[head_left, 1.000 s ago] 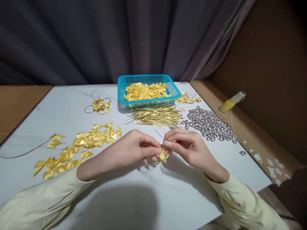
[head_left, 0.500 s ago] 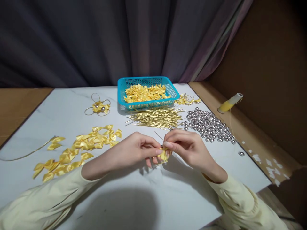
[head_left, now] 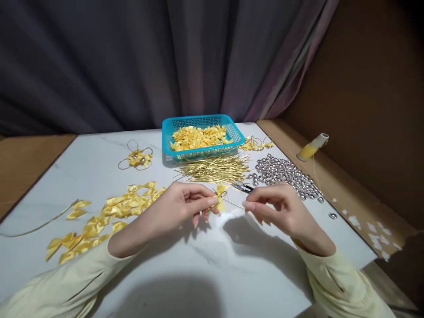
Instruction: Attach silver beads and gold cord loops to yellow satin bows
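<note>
My left hand pinches a yellow ribbon bow with a loop of thin gold cord around it. From the bow a strand of the cord runs right to my right hand, whose thumb and forefinger are closed on its end. Just behind the right fingers shows a small dark tool with pointed metal tips. Its rear is hidden by the hand, so whether it lies on the table or touches the hand I cannot tell. Loose yellow bows lie left of my left hand.
Gold cord pieces lie before a blue basket of bows. Silver beads are heaped at right. Looped bow pieces sit left, others behind right. A thread spool stands past the table's right edge.
My hands have moved apart; the right one shifted right, drawing the cord strand out from the bow. The dark tool has come into view behind it. The view has tilted slightly upward.
</note>
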The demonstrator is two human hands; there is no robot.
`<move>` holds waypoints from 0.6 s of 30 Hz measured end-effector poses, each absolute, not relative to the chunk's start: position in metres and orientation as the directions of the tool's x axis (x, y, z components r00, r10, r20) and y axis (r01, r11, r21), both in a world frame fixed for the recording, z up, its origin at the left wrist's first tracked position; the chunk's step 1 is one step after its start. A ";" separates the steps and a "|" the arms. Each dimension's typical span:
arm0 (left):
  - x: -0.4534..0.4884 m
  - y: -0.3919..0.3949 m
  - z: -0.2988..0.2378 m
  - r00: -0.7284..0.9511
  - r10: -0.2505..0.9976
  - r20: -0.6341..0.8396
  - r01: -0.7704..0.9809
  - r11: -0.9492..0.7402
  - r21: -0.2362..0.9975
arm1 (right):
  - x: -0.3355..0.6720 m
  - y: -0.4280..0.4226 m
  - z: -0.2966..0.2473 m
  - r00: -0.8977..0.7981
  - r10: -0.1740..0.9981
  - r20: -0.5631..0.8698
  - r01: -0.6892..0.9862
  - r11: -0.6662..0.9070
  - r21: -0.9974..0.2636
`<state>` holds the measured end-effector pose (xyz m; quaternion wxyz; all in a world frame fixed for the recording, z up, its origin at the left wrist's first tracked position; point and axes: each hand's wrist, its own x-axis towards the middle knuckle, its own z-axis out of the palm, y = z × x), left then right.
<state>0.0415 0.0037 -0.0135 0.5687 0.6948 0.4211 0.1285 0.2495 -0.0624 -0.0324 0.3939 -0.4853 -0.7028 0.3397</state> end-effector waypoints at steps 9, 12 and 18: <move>0.046 -0.001 -0.005 0.625 0.704 -0.337 0.366 0.117 0.923 | 0.235 -0.065 -0.039 -0.337 0.932 0.132 0.483 0.292 -0.826; 0.045 0.000 -0.007 0.644 0.677 -0.355 0.362 0.139 0.922 | 0.235 -0.064 -0.040 -0.347 0.927 0.145 0.477 0.307 -0.824; 0.043 0.001 -0.008 0.669 0.652 -0.356 0.336 0.161 0.928 | 0.235 -0.063 -0.040 -0.371 0.913 0.171 0.467 0.343 -0.815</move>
